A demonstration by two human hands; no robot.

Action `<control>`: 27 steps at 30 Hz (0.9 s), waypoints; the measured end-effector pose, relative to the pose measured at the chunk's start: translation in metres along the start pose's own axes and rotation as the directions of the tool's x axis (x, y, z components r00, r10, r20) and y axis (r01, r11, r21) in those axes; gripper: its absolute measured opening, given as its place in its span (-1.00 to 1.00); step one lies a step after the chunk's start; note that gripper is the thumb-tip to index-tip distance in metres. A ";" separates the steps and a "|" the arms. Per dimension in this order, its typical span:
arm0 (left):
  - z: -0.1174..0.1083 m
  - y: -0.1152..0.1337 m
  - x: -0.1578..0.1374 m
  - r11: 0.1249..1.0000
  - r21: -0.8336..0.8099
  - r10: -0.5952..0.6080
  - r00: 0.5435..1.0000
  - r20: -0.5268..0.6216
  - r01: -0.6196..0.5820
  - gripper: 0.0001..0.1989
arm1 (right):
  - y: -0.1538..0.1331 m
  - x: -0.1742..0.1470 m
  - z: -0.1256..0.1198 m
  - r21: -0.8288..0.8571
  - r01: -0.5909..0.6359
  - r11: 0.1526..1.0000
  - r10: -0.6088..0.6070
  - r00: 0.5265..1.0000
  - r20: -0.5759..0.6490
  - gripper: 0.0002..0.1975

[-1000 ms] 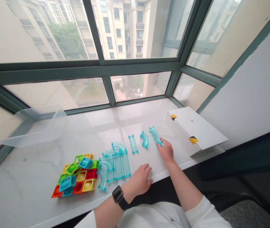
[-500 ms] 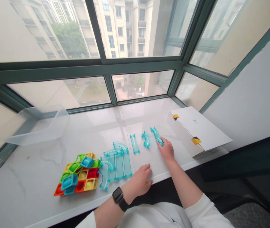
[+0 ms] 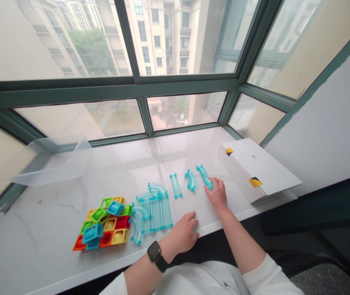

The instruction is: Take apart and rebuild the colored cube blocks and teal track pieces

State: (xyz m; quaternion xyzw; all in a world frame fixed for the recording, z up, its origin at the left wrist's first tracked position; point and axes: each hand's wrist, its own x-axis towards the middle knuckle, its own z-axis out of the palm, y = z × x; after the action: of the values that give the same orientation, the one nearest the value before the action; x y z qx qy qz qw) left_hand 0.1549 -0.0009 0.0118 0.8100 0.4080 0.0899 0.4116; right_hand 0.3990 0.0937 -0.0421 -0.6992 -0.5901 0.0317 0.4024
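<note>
My right hand [image 3: 217, 193] is at the near end of a wavy translucent teal track piece [image 3: 204, 176]. Thumb and fingertips are apart on either side of that end, and the piece lies on the white sill. To its left lie a curved teal track piece [image 3: 190, 180] and a straight one [image 3: 176, 185]. My left hand [image 3: 185, 231] rests at the sill's front edge, fingers loosely stretched and holding nothing. Beside it is a group of straight teal track pieces [image 3: 156, 213], with curved track pieces [image 3: 137, 229] around them.
Colourful square blocks [image 3: 107, 223], some stacked, sit at the left of the track pieces. A clear plastic bin [image 3: 70, 159] stands at the back left. A white box [image 3: 261, 168] with yellow-and-black tabs is at the right. Windows [image 3: 187, 108] border the sill [image 3: 55, 221].
My right fingers have loosened and spread slightly around the wavy track piece's end. My left hand stays put. The view has shifted a little.
</note>
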 end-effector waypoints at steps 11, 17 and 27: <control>-0.078 -0.009 -0.054 0.977 -0.200 -0.015 0.911 -0.413 -0.075 -0.67 | -0.065 -0.036 -0.044 0.318 0.087 0.944 -0.133 0.983 0.126 -0.74; -0.081 -0.066 -0.102 0.990 -0.091 -0.144 0.793 -0.593 0.112 -0.70 | -0.109 -0.070 -0.032 0.454 0.036 0.890 -0.281 0.828 0.485 -0.76; -0.047 -0.084 -0.113 0.957 0.210 -0.068 0.857 -0.511 0.200 -0.55 | -0.142 -0.111 0.003 0.293 0.230 0.928 -0.372 0.623 0.688 -0.74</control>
State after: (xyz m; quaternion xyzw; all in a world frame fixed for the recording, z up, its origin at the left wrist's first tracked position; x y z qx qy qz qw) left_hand 0.0092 -0.0288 0.0013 0.7747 0.5642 0.2133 0.1898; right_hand 0.2503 -0.0026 -0.0065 -0.4796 -0.8046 0.2929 0.1917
